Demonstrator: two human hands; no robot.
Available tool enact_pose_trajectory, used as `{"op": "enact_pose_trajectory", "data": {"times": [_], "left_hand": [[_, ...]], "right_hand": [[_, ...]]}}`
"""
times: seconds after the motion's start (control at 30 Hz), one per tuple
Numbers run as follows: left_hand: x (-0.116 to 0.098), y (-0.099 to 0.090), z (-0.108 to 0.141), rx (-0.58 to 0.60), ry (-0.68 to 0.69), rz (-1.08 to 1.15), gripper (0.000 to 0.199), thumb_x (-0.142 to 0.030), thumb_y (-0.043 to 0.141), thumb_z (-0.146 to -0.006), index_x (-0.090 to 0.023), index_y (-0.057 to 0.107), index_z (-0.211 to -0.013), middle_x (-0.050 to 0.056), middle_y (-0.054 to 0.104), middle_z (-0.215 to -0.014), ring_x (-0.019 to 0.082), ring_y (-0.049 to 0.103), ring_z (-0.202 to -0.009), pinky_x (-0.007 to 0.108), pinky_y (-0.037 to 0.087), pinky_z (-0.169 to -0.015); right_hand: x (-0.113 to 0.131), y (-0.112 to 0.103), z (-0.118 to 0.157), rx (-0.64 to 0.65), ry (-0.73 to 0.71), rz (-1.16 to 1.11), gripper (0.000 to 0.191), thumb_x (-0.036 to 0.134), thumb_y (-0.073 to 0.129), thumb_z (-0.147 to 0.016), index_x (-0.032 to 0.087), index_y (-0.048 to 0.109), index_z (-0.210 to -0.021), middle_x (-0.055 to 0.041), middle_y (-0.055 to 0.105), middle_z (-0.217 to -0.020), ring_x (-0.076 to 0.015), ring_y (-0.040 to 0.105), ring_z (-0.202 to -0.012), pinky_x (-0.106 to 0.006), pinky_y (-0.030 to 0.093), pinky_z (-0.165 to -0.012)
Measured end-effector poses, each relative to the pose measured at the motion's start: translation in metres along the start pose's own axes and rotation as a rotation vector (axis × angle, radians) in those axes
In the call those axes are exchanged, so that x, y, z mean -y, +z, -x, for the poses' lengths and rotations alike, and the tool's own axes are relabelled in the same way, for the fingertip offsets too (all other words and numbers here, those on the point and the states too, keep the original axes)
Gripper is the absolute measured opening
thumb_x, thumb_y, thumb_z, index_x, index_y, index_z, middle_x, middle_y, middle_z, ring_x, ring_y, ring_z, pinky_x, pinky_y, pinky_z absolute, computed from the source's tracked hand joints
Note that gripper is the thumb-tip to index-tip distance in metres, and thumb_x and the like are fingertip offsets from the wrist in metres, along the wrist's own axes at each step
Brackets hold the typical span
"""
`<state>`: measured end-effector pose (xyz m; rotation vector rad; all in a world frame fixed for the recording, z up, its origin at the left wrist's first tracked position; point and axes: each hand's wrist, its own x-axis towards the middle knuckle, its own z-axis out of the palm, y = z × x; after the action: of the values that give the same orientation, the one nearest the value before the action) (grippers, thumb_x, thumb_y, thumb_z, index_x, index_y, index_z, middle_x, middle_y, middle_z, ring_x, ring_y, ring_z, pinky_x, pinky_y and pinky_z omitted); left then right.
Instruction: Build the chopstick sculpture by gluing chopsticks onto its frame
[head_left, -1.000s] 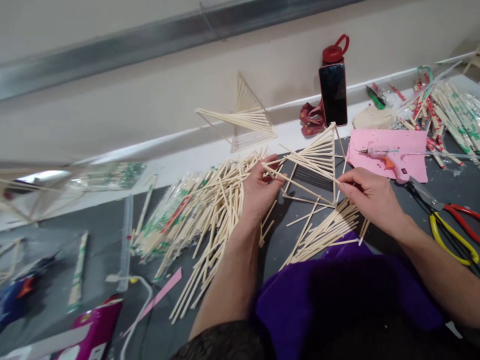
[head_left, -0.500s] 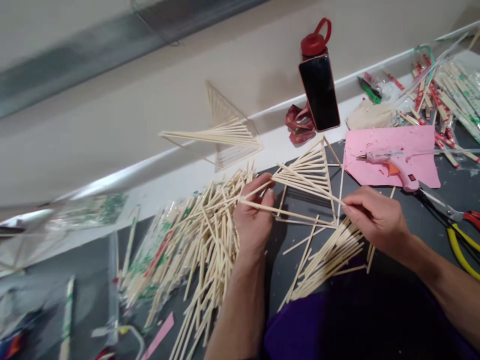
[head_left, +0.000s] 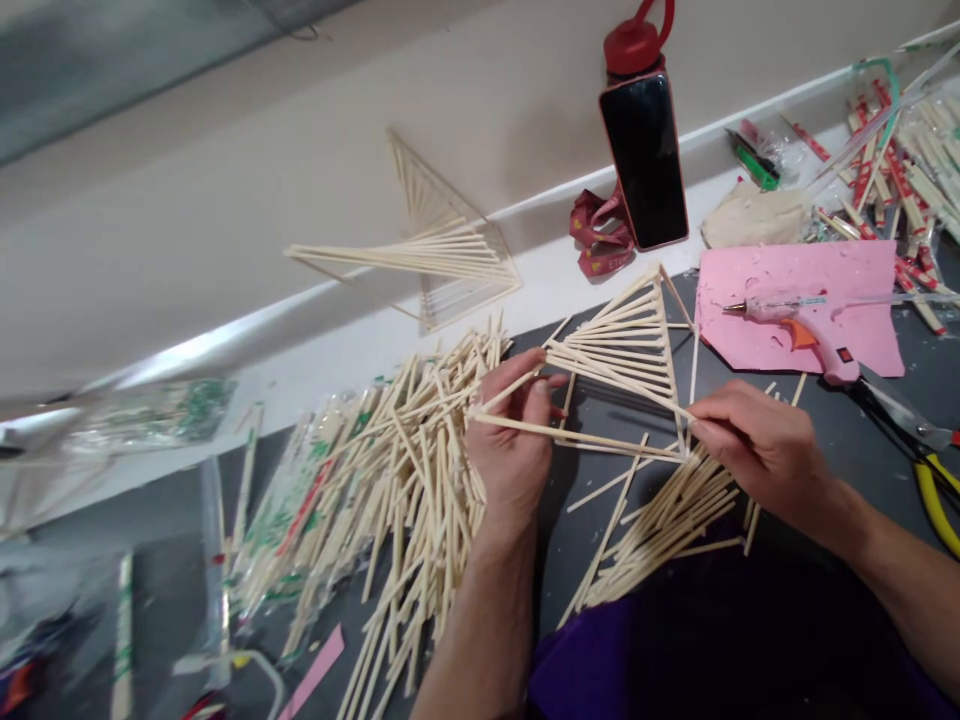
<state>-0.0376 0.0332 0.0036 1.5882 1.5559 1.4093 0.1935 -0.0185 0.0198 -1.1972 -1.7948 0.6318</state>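
A frame of pale wooden sticks (head_left: 628, 340), with several sticks fanned across one side, stands over the dark table in front of me. My left hand (head_left: 517, 430) grips its left corner, where the fanned sticks come together. The thumb and fingers of my right hand (head_left: 750, 450) pinch the right end of the lowest fanned stick, beside the frame's right edge. Under and left of my right hand lies a small pile of loose sticks (head_left: 667, 525). A bigger heap of sticks (head_left: 431, 480) spreads to the left of my left hand.
Behind the frame stand a phone (head_left: 645, 160) and a red-capped bottle (head_left: 632, 45). A glue gun (head_left: 802, 325) lies on pink paper (head_left: 832, 265), with yellow-handled pliers (head_left: 934, 500) nearby. A second stick structure (head_left: 450, 260) is at the wall. Wrapped chopsticks (head_left: 289, 520) lie left.
The stick in my right hand has swung down from across the other fanned sticks to lie alongside them. The whole view has shifted slightly.
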Motion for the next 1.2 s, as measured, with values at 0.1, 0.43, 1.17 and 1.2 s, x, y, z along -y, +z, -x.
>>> {"op": "enact_pose_trajectory", "data": {"times": [0.1,0.43,1.17,1.2], "left_hand": [[-0.005,0.002,0.004,0.012,-0.02,-0.005,0.026,-0.031,0.061,-0.086,-0.021,0.063,-0.11,0.008,0.064,-0.116,0.015,0.069,-0.082,0.018,0.054,-0.05],[-0.009,0.008,0.009,-0.007,-0.081,0.035,0.032,-0.029,0.066,-0.08,-0.019,0.062,-0.11,0.008,0.064,-0.11,0.016,0.07,-0.078,0.018,0.053,-0.045],[-0.01,0.008,0.009,-0.052,-0.131,-0.001,0.026,-0.03,0.064,-0.081,-0.017,0.064,-0.104,0.003,0.066,-0.086,0.014,0.067,-0.071,0.024,0.056,-0.052],[-0.011,0.008,0.009,-0.049,-0.128,0.001,0.026,-0.031,0.064,-0.081,-0.017,0.064,-0.104,0.003,0.066,-0.087,0.015,0.067,-0.071,0.024,0.056,-0.052]], "right_hand": [[-0.001,0.002,0.0,-0.016,-0.049,0.076,0.02,0.017,0.048,-0.094,0.018,0.068,-0.092,-0.0053,0.068,-0.084,-0.0136,0.064,-0.077,-0.025,0.051,-0.068],[-0.004,0.005,0.001,-0.132,-0.103,0.176,0.016,0.013,0.051,-0.092,0.018,0.066,-0.095,-0.0061,0.071,-0.084,-0.0147,0.066,-0.078,-0.027,0.054,-0.071],[-0.012,0.014,-0.002,-0.109,-0.141,0.142,0.014,0.015,0.053,-0.093,0.018,0.067,-0.09,-0.0041,0.07,-0.081,-0.0126,0.065,-0.075,-0.024,0.051,-0.068],[-0.012,0.014,-0.002,-0.11,-0.139,0.138,0.014,0.015,0.053,-0.093,0.017,0.066,-0.09,-0.0041,0.07,-0.08,-0.0125,0.065,-0.075,-0.024,0.051,-0.067]]}}
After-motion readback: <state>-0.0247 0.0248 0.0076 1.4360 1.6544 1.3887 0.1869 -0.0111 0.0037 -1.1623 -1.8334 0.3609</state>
